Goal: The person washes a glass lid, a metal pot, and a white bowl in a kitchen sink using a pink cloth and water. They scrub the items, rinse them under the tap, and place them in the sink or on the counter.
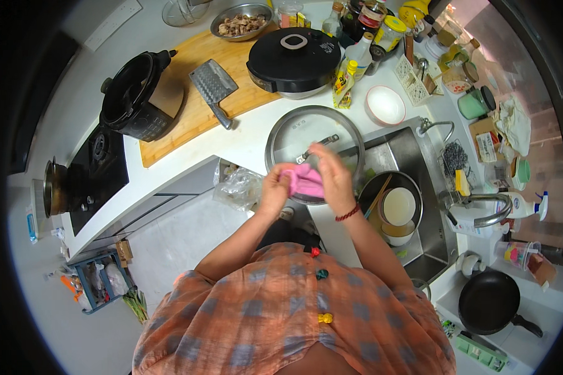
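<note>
A crumpled pink item [306,182], which looks like a thin rubber glove, is pinched in my left hand [276,188]. Its loose part reaches toward the palm of my right hand [336,180]. That hand is slightly blurred, its fingers stretched out beside the pink item; whether it touches it is unclear. Below both hands lies a large glass pot lid [286,124] with a metal rim and a bar handle [326,141]. The lid overlaps the counter and the sink's left edge.
A cleaver [213,82] lies on the wooden cutting board [188,126], near a black cooker [141,108] and a lidded electric pan [293,58]. In the sink [403,145], a pot [419,197] holds bowls [398,206] and chopsticks [379,194]. A plastic bag [239,190] hangs by the cabinet.
</note>
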Demonstrator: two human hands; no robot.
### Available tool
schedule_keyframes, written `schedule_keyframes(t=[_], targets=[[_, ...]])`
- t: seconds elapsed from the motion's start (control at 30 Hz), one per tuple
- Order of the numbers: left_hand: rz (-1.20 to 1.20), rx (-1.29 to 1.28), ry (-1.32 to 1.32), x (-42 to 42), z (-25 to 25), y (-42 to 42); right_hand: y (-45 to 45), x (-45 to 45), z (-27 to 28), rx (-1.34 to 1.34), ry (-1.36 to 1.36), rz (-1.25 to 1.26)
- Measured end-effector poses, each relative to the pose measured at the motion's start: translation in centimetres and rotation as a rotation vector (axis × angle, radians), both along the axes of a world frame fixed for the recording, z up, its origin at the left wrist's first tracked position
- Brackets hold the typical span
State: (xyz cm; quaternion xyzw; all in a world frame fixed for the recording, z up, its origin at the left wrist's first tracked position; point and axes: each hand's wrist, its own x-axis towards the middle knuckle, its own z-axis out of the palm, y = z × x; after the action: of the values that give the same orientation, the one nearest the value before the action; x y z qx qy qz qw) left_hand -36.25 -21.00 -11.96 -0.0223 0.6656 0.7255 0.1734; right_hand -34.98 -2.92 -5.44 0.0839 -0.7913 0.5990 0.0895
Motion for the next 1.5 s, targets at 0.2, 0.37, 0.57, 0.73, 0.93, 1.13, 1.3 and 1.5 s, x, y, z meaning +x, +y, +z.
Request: schedule_keyframes(t=[0.2,0.37,0.57,0.73,0.93,1.13,1.3,1.5], targets=[[-0.003,-0.232,0.416,-8.0,3.9,0.1,2.0,-5.1,-4.7,0.531,0.047,-0.143],[-0.417,-0.775,0.992,-10.0,0.8,1.3,1.6,-5.5,-6.1,0.512,0.082,-0.166],[-0.224,-1.084,0.9,-11.1,1.3,1.2,1.0,-5.8,-6.5,0.554,0.088,-0.214],[-0.269,-0.944,0.808,-3.8,1.7,-1.0,1.1,-5.8,-6.4,0.539,0.106,-0.246],[-0.244,-0.787,0.919,-1.2,1.3,-1.6,1.2,-7.3,-3.2,0.778,0.275,-0.144],[0.014,-0.952,0.861,-5.0,2.4,-2.2,1.3,-8.5,-6.0,0.64,0.327,-0.161],[-0.252,-0.733,0.872,2.3,2.2,2.3,1.0,-8.5,-6.3,0.647,0.339,-0.181],[-0.123,-0.879,0.833,-1.9,3.0,-1.4,1.6,-8.5,-6.1,0.635,0.302,-0.139]])
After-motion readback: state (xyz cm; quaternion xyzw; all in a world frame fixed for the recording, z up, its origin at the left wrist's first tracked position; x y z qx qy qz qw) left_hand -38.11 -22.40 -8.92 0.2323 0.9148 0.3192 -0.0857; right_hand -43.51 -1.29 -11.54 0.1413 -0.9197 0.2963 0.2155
